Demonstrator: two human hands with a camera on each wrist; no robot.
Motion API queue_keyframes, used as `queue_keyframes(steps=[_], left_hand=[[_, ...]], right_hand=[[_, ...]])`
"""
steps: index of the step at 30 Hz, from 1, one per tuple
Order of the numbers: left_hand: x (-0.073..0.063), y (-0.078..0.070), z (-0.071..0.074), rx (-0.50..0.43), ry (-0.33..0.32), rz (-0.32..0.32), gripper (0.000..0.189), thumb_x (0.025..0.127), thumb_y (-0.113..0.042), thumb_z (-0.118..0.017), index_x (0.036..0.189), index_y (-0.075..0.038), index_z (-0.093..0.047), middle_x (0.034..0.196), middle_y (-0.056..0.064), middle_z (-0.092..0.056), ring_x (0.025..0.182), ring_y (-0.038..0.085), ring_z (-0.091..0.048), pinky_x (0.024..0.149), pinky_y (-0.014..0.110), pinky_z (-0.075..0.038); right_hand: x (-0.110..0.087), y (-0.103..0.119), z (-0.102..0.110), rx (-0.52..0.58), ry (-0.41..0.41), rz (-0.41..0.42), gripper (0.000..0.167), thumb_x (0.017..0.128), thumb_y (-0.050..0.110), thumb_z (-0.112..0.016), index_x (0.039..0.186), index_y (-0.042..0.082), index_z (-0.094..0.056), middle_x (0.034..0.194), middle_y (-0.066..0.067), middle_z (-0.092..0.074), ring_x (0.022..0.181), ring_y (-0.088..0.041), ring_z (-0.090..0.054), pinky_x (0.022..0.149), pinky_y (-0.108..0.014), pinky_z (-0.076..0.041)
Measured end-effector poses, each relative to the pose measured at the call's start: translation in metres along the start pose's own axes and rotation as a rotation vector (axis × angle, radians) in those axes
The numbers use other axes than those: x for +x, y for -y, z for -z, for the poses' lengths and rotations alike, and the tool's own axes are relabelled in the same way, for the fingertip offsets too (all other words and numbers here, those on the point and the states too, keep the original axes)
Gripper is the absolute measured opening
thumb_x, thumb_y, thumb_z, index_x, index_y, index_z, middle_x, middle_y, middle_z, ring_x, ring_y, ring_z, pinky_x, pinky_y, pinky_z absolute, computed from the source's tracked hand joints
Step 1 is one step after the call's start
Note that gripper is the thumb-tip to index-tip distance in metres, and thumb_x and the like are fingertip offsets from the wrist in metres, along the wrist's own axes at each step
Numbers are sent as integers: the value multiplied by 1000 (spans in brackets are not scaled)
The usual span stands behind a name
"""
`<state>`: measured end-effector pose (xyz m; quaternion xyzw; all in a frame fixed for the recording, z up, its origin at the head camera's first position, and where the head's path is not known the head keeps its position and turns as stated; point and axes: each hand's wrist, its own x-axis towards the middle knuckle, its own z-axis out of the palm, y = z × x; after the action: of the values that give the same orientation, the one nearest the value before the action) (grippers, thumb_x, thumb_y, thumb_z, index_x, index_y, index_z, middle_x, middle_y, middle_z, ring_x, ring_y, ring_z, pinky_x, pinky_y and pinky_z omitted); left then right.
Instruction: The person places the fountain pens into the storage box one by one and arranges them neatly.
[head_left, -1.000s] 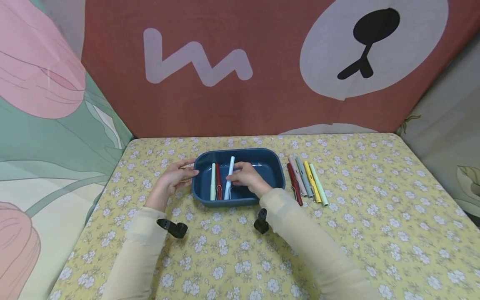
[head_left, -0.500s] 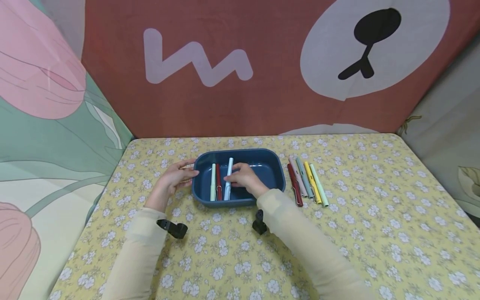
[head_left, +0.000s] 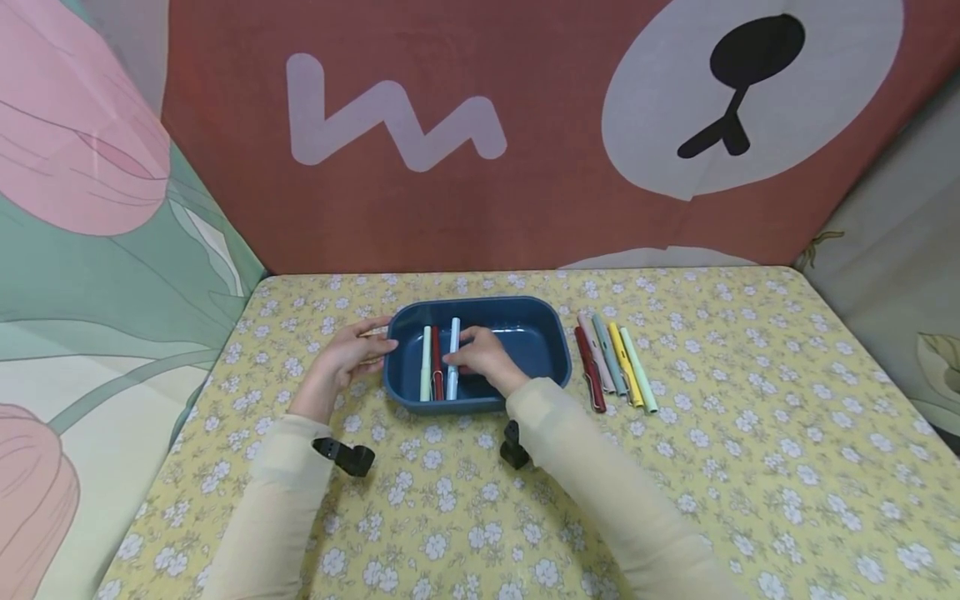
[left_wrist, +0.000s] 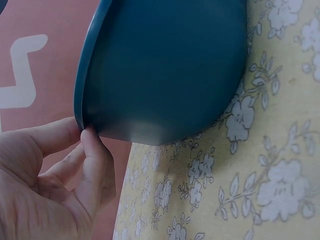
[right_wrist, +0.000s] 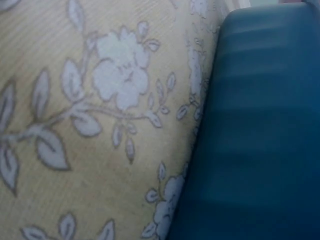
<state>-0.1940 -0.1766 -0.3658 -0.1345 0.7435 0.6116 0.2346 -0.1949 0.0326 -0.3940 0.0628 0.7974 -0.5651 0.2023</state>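
Observation:
A dark blue rectangular bin (head_left: 551,375) stands on the table. My left hand (head_left: 348,354) is at its left end; the left wrist view shows thumb and fingers pinching the rim (left_wrist: 79,100). Inside the bin, my right hand (head_left: 486,353) pinches a light blue pen (head_left: 454,333) about its middle. That pen stands nearly parallel to a dark red pen (head_left: 437,358) and a pale green pen (head_left: 427,358) on its left, with a small gap to the red one. The right wrist view shows only the bin's outer wall (right_wrist: 260,130) and tablecloth, not the right hand.
Right of the bin lies a row of several pens: dark red (head_left: 590,371), pale pink (head_left: 596,354), grey-blue (head_left: 609,354), yellow (head_left: 626,364) and mint green (head_left: 638,371). A floral tablecloth (head_left: 750,467) covers the table, which meets a printed cloth backdrop (head_left: 450,217).
My right hand has shifted a little left inside the bin, bringing the light blue pen closer to the dark red one and more upright in view. My left hand has stayed at the rim.

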Motion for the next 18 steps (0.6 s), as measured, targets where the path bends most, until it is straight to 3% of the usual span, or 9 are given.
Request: queue_keyframes(steps=[18], left_hand=[[1, 0, 1, -4, 11, -7, 61, 96, -12, -57, 151, -22, -32, 152, 14, -31, 78, 1, -58, 62, 13, -52]], right_hand=[[4, -1, -2, -105, 28, -26, 48, 86, 10, -71, 129, -1, -52, 117, -20, -60, 93, -27, -68, 78, -31, -59]])
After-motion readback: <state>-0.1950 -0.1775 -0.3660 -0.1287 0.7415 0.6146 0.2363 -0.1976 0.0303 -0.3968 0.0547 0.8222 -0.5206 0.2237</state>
